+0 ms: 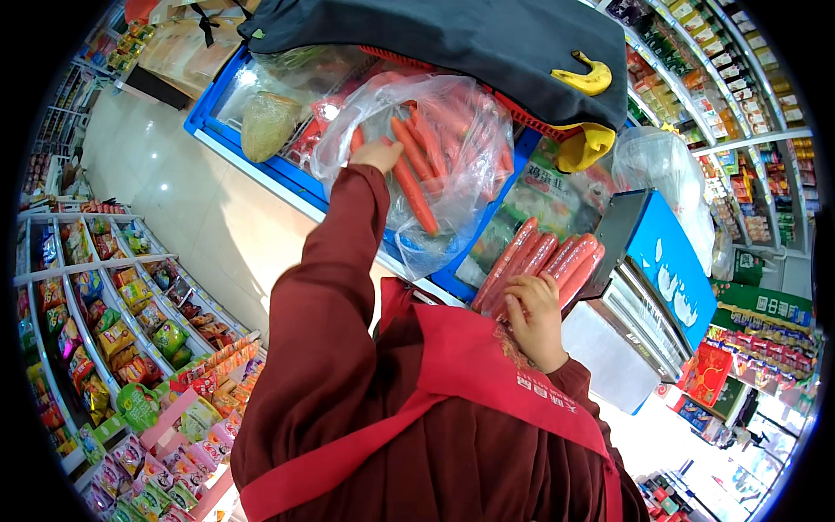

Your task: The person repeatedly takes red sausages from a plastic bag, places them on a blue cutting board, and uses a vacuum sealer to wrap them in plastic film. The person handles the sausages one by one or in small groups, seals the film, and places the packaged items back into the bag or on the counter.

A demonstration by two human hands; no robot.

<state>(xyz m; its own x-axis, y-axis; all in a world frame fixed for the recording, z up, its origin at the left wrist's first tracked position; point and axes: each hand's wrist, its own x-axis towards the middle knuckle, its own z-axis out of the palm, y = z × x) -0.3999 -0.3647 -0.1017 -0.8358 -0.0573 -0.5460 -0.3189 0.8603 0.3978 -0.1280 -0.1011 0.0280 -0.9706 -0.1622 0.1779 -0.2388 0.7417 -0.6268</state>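
The sausages can be judged light and fairly firm but a little bendy, with slick skins that could slip or split if pinched hard; each is best taken around its middle. Orange-red, slim, slightly curved loose sausages [412, 196] are heaped in a crumpled clear bag [424, 252], set at the middle of the near edge of the blue-framed freezer [300, 181]. Duller pink, glossy sausages [537, 254] are lined up side by side farther right along that edge. The left hand [377, 156] is curled at the bag's left side, beside a sausage; whether anything is gripped cannot be told. The right hand [532, 317], fingers half bent, is laid over the row's near ends, its grip unclear.
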